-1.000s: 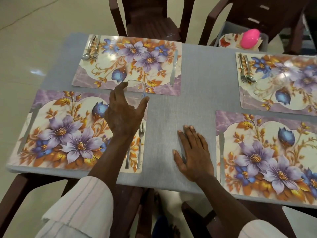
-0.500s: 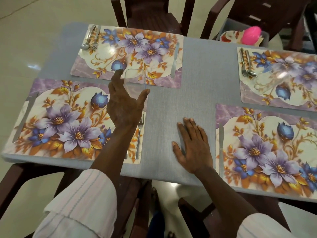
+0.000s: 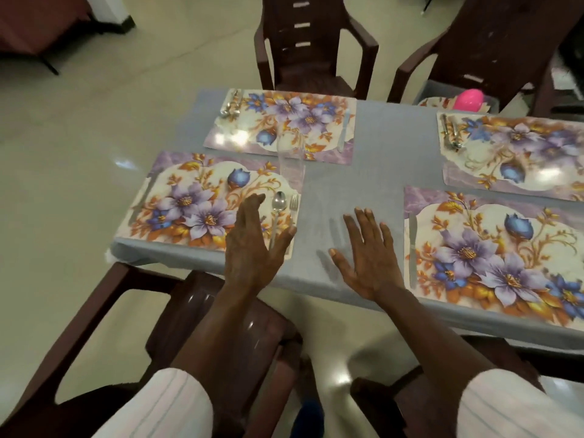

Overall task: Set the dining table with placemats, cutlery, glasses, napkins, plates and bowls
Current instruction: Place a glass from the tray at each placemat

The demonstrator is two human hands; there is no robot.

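Scene: A table (image 3: 373,172) under a grey cloth is viewed from above, with four floral placemats laid in two rows and dark plastic chairs (image 3: 309,42) drawn up around it.

Left hand (image 3: 252,248): It is held over the near edge of the near-left placemat (image 3: 189,197). The fingers (image 3: 249,213) are straight and apart, and nothing is gripped.

Right hand (image 3: 369,257): It is spread palm down over the bare cloth between the two near placemats, fingers apart and empty. Whether the cloth is touched cannot be told through the blur.

Glass (image 3: 290,156): One clear glass is stood upright at the far right corner of the near-left placemat, well apart from both hands.

Cutlery: A spoon (image 3: 278,203) and fork (image 3: 294,202) are laid side by side on the right of the near-left placemat. More cutlery is seen on the far-left placemat (image 3: 284,115) and the far-right placemat (image 3: 521,147). A knife (image 3: 412,241) is laid along the left edge of the near-right placemat (image 3: 489,248).

Done so far: Placemats and most of the cutlery appear to be set, and the first glass is placed.

Left to do: No napkins, plates or bowls are seen on the table, and further glasses cannot be made out, so roughly half the task is judged to remain.

Supplies: A pink object (image 3: 468,100) is seen in a container on a far chair.
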